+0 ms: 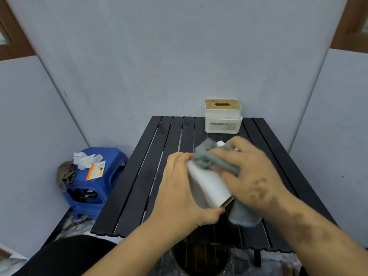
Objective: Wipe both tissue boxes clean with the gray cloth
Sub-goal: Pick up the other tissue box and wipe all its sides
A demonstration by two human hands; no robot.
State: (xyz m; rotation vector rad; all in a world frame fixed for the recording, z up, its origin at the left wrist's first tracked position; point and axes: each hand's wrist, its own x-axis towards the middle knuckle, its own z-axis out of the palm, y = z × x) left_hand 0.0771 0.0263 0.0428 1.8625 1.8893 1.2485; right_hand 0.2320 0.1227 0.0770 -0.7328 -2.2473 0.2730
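My left hand [179, 188] grips a white tissue box [209, 186], tilted and lifted above the black slatted table [139, 176]. My right hand [251, 172] holds the gray cloth [207, 158] bunched against the box's upper far end; more of the cloth hangs down below my right wrist. Most of the box's right side is hidden by my right hand. A second white tissue box [223, 124] with a wooden slotted lid stands upright at the far edge of the table, apart from both hands.
A blue plastic stool [111, 176] left of the table carries white gloves, an orange-and-white packet and an olive rag. Gray panels wall in the table on three sides. A dark round bin [201, 257] sits under the table's near edge.
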